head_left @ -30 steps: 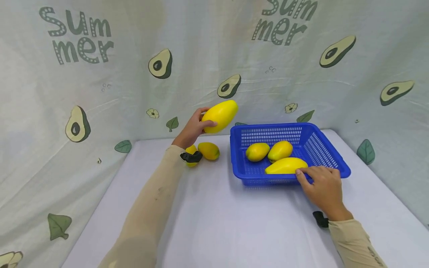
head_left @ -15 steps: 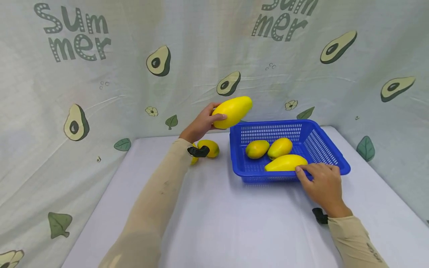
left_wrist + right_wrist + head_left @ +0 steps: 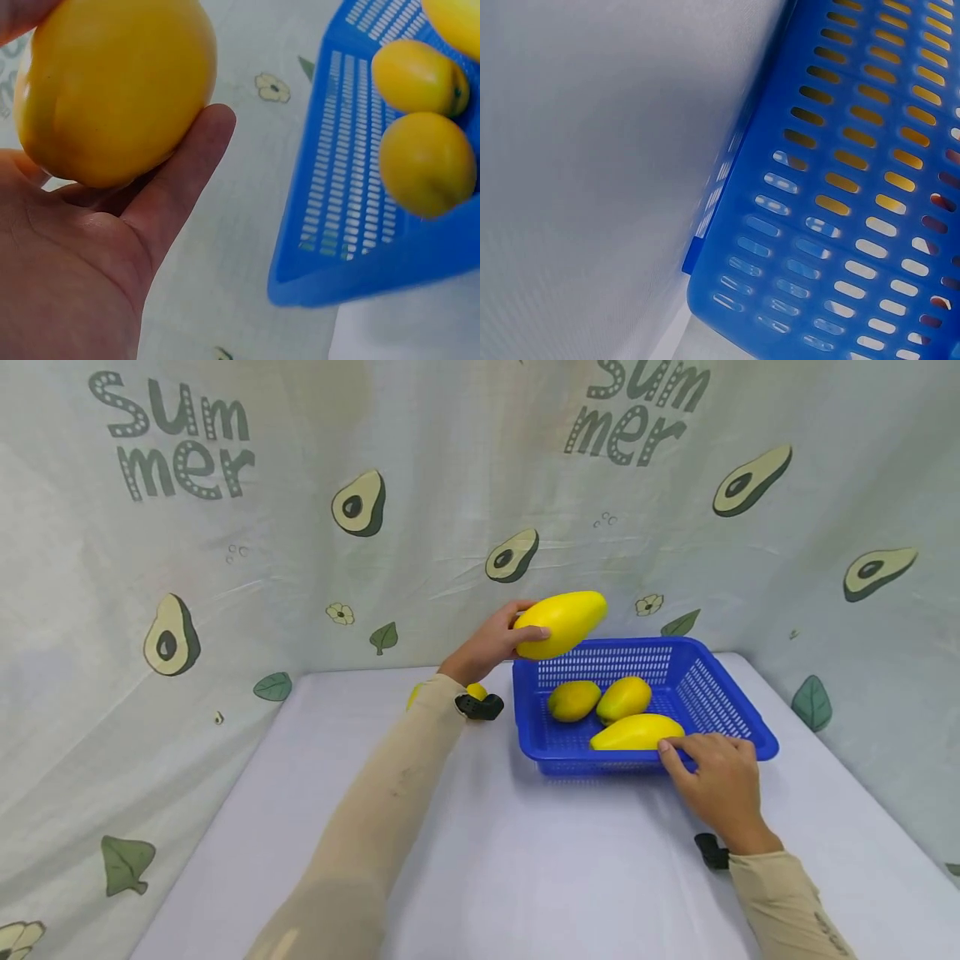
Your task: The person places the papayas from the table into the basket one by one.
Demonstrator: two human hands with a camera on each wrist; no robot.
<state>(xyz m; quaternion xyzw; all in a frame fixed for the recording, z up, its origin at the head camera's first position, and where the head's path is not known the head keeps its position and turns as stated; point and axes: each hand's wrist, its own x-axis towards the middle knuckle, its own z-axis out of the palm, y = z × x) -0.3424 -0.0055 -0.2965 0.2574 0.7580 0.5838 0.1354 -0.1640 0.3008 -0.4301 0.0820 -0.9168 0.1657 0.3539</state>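
My left hand holds a large smooth yellow mango in the air, above the left back part of the blue plastic basket. In the left wrist view, the fingers and thumb wrap around the mango. My right hand grips the basket's near rim towards its right end, with the fingertips inside. Inside the basket lie a long yellow mango by the near wall and two shorter yellow fruits with greenish ends, one on the left and one beside it. The right wrist view shows the slotted basket wall.
Behind my left wrist, more yellow fruit lies on the white-covered table, mostly hidden by the sleeve. A cloth backdrop with avocado prints hangs just beyond the table's back edge.
My left hand has carried the mango to the right, from above the table beside the basket to over the basket's left part. The right hand stays on the rim.
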